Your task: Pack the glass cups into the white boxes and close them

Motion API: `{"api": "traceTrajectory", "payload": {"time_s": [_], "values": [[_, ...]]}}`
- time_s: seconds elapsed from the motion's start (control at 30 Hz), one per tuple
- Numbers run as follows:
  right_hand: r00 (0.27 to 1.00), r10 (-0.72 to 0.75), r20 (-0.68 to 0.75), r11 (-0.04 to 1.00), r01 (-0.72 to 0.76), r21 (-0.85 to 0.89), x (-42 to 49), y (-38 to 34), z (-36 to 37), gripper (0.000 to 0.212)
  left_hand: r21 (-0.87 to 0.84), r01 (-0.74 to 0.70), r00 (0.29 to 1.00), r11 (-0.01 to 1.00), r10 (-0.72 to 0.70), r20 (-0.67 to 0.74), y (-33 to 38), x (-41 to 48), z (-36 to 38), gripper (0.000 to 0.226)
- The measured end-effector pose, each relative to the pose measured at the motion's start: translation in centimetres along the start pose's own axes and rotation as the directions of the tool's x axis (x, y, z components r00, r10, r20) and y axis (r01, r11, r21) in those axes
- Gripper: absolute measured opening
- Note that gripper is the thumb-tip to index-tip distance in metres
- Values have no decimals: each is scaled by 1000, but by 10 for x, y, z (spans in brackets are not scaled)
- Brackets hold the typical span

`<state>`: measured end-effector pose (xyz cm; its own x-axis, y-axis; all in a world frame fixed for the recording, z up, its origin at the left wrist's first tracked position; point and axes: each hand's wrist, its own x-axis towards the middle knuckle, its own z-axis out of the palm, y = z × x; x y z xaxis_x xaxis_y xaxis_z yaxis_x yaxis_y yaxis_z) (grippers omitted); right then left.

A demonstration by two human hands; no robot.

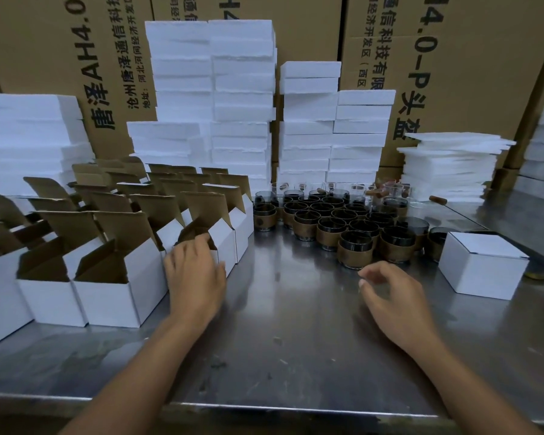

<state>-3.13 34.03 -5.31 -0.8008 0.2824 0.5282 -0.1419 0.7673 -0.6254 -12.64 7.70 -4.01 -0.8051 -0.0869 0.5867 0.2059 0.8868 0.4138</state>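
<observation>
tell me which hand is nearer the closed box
Right. The right hand hovers left of the closed box, not touching; the left hand is far left, at the open boxes.

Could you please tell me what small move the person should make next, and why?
Probably the left hand should draw the open white box it touches onto the bare table in front. The right hand holds nothing and hovers near the nearest glass cup, so a box brought close lets it be packed.
</observation>
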Motion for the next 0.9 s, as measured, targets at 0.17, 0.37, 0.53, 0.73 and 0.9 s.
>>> {"api": "traceTrajectory", "payload": {"time_s": [0.17,0.37,0.53,0.73,0.9], "values": [[1000,-4,-9,1000,4,6,-1,-4,-1,15,-22,-175,984,984,175,-20,21,-11,-6,36],[993,-46,108,992,32,124,-6,-19,7,42,-169,-304,953,938,302,-36,66,-28,-4,34],[962,1,272,936,-97,339,-2,-28,31,81,-244,-281,957,928,289,-1,88,-35,9,41],[964,-16,264,891,-106,441,15,-26,48,93,-247,-428,904,870,413,-110,98,-48,15,26],[961,-32,274,907,-88,412,20,-17,47,103,-177,-648,744,741,566,-354,88,-38,12,21]]}}
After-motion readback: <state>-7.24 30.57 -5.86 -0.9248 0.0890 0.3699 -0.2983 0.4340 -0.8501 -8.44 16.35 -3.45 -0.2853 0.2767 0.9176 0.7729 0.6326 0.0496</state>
